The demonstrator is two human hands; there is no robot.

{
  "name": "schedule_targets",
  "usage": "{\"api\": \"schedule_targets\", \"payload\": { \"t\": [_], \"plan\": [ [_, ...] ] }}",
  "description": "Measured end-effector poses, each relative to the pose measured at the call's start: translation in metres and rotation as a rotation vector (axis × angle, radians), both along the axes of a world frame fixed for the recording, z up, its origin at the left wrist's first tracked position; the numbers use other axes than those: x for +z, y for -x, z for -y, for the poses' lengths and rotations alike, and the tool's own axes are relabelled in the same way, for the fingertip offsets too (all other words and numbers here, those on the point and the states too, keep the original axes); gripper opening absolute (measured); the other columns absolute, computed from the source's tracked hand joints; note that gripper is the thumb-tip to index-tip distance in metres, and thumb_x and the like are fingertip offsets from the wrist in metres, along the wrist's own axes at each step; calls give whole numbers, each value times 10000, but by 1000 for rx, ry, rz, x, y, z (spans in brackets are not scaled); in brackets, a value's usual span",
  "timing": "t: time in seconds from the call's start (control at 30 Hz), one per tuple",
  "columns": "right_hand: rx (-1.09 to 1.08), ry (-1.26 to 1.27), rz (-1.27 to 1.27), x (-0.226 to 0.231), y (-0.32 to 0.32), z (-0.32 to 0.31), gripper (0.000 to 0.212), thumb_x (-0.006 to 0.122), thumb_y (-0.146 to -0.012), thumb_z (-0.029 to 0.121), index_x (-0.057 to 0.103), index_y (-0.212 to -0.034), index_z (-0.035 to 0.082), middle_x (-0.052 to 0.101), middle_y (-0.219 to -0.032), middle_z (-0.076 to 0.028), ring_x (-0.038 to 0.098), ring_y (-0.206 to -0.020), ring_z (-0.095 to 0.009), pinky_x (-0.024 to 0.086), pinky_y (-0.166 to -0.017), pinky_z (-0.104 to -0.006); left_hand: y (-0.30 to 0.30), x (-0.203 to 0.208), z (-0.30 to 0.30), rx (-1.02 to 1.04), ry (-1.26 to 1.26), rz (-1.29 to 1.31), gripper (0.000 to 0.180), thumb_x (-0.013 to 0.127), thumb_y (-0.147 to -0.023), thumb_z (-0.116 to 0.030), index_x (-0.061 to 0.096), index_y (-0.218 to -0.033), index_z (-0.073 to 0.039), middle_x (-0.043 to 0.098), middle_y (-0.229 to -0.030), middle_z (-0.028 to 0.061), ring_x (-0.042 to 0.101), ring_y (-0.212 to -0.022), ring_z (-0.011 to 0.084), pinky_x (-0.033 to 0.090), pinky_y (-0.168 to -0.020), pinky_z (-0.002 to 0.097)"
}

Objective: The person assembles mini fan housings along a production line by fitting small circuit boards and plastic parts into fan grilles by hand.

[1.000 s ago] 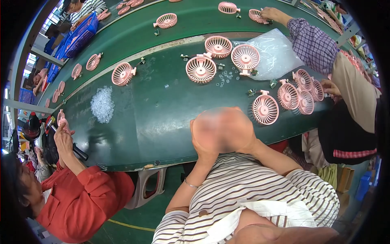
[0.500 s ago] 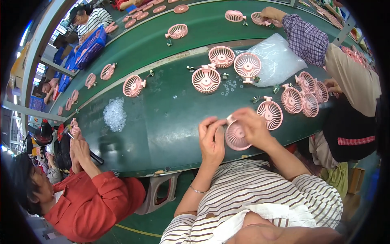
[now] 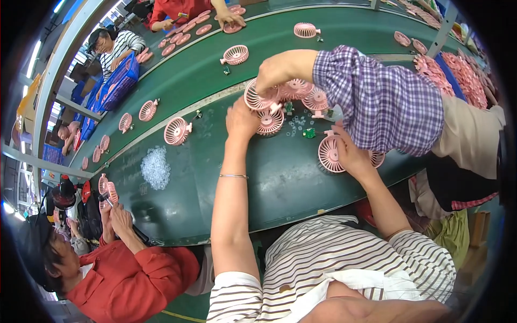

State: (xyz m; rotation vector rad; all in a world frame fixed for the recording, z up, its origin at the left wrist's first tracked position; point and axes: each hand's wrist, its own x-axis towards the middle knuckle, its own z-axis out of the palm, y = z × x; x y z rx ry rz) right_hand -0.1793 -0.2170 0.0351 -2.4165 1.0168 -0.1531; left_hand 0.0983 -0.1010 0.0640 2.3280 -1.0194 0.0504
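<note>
My right hand (image 3: 353,155) grips the right side of a pink fan housing (image 3: 327,155) low over the green table. A small green circuit board (image 3: 308,133) lies just beyond that housing. My left hand (image 3: 242,121) is stretched forward to the left edge of another pink fan housing (image 3: 271,125); its fingertips are partly hidden, so their hold cannot be made out. Right above it, a co-worker's hand (image 3: 274,72) in a checked sleeve holds a pink fan housing (image 3: 258,97) over mine. More pink housings (image 3: 316,99) sit beside these, partly covered by the co-worker's arm.
The co-worker's checked sleeve (image 3: 382,102) crosses the table from the right. Clear small rings (image 3: 156,168) form a pile at left, near a lone fan housing (image 3: 177,131). A green conveyor (image 3: 274,43) runs behind. At left, a person in red (image 3: 134,274) holds a tool.
My left hand has reached forward and left to the housings. My right hand has moved slightly forward with its housing. The co-worker's arm has swung in from the right across the table.
</note>
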Motion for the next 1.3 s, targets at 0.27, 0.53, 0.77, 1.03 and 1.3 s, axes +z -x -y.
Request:
{"api": "schedule_targets", "payload": {
  "t": [0.27,0.53,0.77,1.03,1.3],
  "plan": [
    [226,326,677,22,-13,-1,144,621,-772,49,640,-913,22,618,-957,-138,578,-893,-325,458,-757,-413,52,-3,-85,273,-32,106,322,556,-780,-45,562,-1100,-75,566,-1097,179,583,-960,396,483,-799,474],
    [502,425,307,30,-78,-16,60,610,-683,34,639,-735,23,606,-818,-160,568,-868,-318,414,-767,-411,95,-7,-174,499,24,7,389,577,-787,-149,561,-1150,-11,565,-1121,210,574,-991,398,468,-851,453],
    [565,592,241,4,-106,-9,54,575,-687,26,610,-725,11,600,-769,-169,614,-779,-312,472,-677,-413,95,33,-144,365,235,114,176,584,-856,-123,644,-1018,-92,611,-1078,122,604,-911,345,487,-806,417],
    [321,189,446,23,-76,-14,64,644,-707,55,616,-759,30,605,-786,-134,614,-778,-323,481,-693,-443,43,28,-20,-639,-152,451,367,607,-698,10,694,-998,-182,597,-1162,49,450,-1211,270,384,-960,427],
    [162,-413,632,39,-41,-20,111,715,-737,58,653,-806,-2,629,-732,-53,587,-633,-113,468,-584,-258,15,34,-25,-450,-103,468,163,686,-694,-120,704,-854,-144,559,-848,74,526,-887,255,378,-777,403]
  ]
}}
